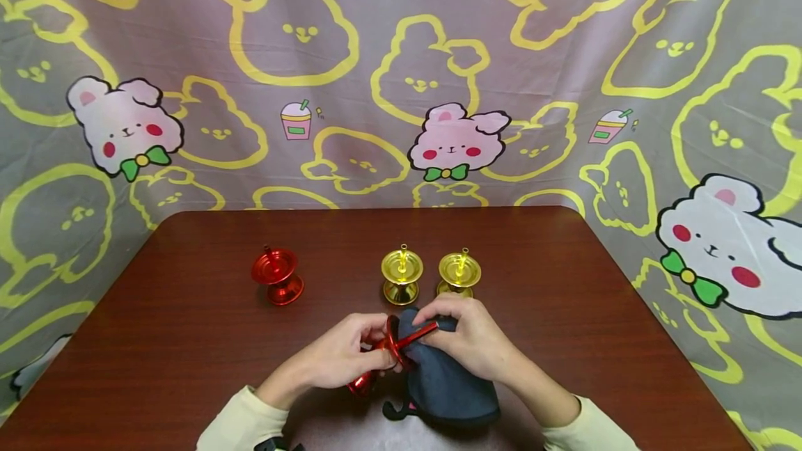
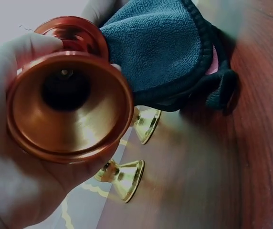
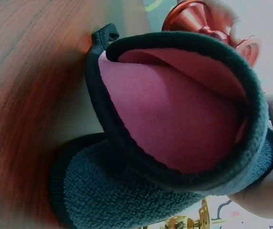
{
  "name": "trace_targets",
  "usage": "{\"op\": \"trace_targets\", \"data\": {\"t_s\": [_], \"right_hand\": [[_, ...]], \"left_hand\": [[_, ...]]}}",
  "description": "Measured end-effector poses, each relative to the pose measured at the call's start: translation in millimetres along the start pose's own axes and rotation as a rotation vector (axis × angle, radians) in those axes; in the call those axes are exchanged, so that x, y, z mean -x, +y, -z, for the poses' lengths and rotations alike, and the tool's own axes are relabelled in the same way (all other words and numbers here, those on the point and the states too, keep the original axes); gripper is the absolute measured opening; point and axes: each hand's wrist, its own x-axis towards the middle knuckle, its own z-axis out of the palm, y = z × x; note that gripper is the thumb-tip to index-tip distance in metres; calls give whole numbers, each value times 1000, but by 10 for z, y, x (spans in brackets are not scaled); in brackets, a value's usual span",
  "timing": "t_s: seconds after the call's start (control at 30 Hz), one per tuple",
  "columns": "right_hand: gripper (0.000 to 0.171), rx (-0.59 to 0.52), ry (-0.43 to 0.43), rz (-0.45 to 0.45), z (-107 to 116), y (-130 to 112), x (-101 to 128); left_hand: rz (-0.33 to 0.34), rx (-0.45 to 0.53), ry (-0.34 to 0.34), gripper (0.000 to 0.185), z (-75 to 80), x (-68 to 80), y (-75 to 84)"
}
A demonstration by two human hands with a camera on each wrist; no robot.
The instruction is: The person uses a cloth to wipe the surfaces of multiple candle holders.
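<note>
My left hand [image 1: 335, 357] grips a red metal candle holder [image 1: 360, 385] by its stem, tilted so its central tube points up to the right. In the left wrist view the holder's flared hollow base [image 2: 93, 131] faces the camera. My right hand [image 1: 473, 336] pinches a dark blue-grey fleecy cloth [image 1: 451, 385] close beside the tube and the dish. The cloth hangs down below that hand, with a black edging and a small loop. Its pink lining [image 3: 170, 109] shows in the right wrist view.
Another red candle holder [image 1: 285, 289] stands upright at the left of the brown table [image 1: 169, 339]. Two gold candle holders, one central [image 1: 401, 291] and one to its right [image 1: 459, 271], stand just beyond my hands. A patterned curtain [image 1: 357, 89] hangs behind the table.
</note>
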Motion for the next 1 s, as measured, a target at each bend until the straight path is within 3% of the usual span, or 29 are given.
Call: {"op": "trace_targets", "data": {"t_s": [0.2, 0.4, 0.57, 0.8, 1.0], "right_hand": [[22, -10, 34, -6, -22, 18, -2], [19, -44, 56, -71, 12, 37, -5], [14, -87, 132, -145, 93, 57, 3], [14, -133, 255, -203, 126, 80, 36], [15, -167, 321, -158, 60, 40, 52]], "left_hand": [[19, 17, -66, 15, -19, 4, -34], [42, 15, -18, 17, -14, 38, -113], [52, 112, 35, 25, -4, 57, -123], [130, 373, 207, 35, 0, 57, -48], [92, 487, 174, 38, -24, 37, -18]]}}
